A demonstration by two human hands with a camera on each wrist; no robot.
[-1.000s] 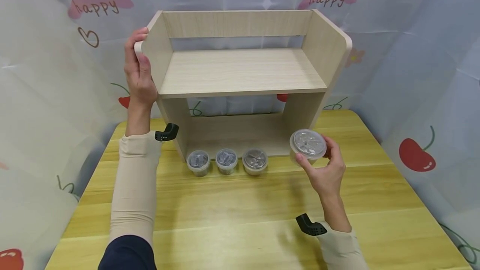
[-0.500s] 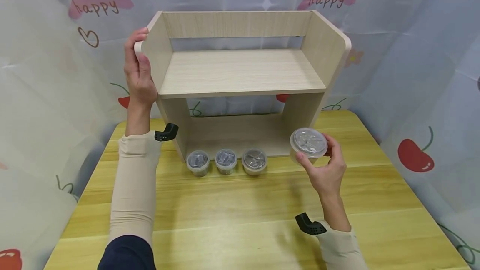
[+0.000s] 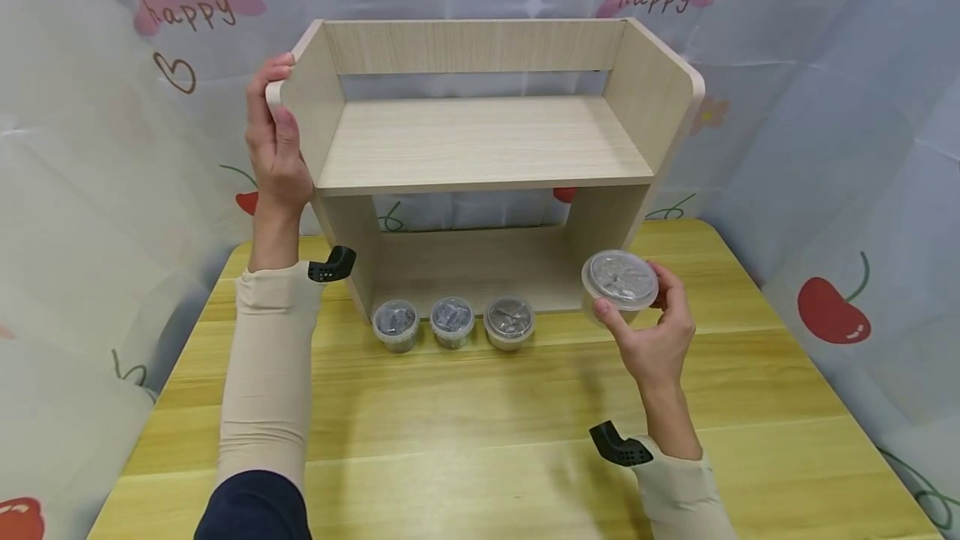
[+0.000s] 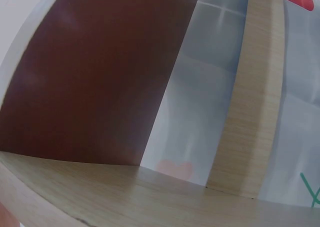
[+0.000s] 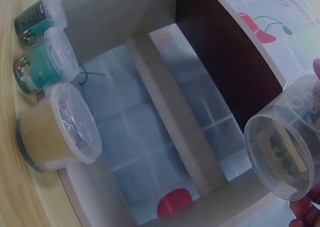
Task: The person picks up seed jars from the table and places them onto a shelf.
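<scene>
My left hand [image 3: 279, 161] grips the upper left side panel of a pale wooden two-tier shelf [image 3: 487, 140], its thumb along the panel's front edge. In my right hand [image 3: 660, 348] is a clear plastic tub [image 3: 621, 277] with a translucent lid, held off the table in front of the shelf's lower right side. Its see-through wall [image 5: 260, 147] shows in the right wrist view, with fingertips [image 5: 305, 212] against it. Three lidded tubs stand in a row before the lower shelf: a left tub [image 3: 396, 326], a middle tub [image 3: 452, 322] and a wider right tub [image 3: 509, 323].
The shelf stands at the back of a yellow wood-grain table [image 3: 465, 440]. A printed curtain [image 3: 810, 148] hangs behind and at both sides. Through the shelf's back opening, the left wrist view shows a wooden crossbar [image 4: 250, 97].
My right hand has lifted the tub very slightly, with a small shift to the right. The left hand keeps its hold on the shelf, and the three tubs on the table stay put.
</scene>
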